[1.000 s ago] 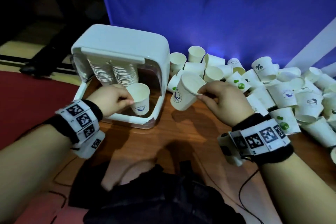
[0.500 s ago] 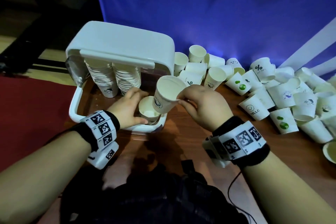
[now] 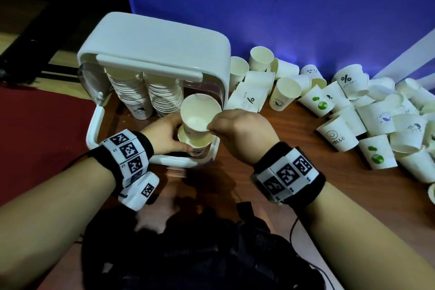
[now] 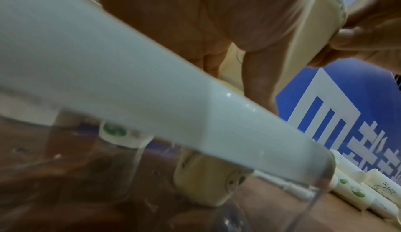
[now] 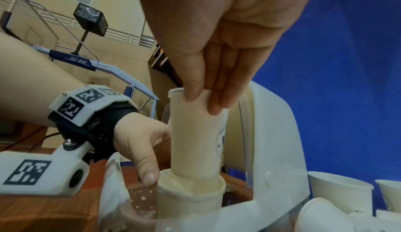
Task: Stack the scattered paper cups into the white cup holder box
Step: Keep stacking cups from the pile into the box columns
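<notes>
The white cup holder box [image 3: 153, 37] stands open on the wooden table, with two nested cup stacks [image 3: 150, 92] inside. At its front right corner my left hand [image 3: 179, 139] grips a paper cup [image 3: 195, 143] that stands upright in the box. My right hand [image 3: 210, 126] pinches the rim of a second cup [image 3: 200, 113], whose base sits inside the mouth of the lower cup. In the right wrist view the upper cup [image 5: 195, 141] enters the lower cup [image 5: 190, 194], with my right fingers [image 5: 214, 98] on its rim and my left hand [image 5: 143, 150] beside it.
Several loose paper cups [image 3: 353, 113] lie piled on the table [image 3: 235, 172] to the right of the box, up to the blue backdrop [image 3: 282, 7]. A red mat [image 3: 35, 136] lies to the left. Dark clothing [image 3: 200, 254] fills the near edge.
My right hand carried its cup left from beside the box and lowered it into the cup my left hand holds. The left hand set its cup down in the box's front right corner.
</notes>
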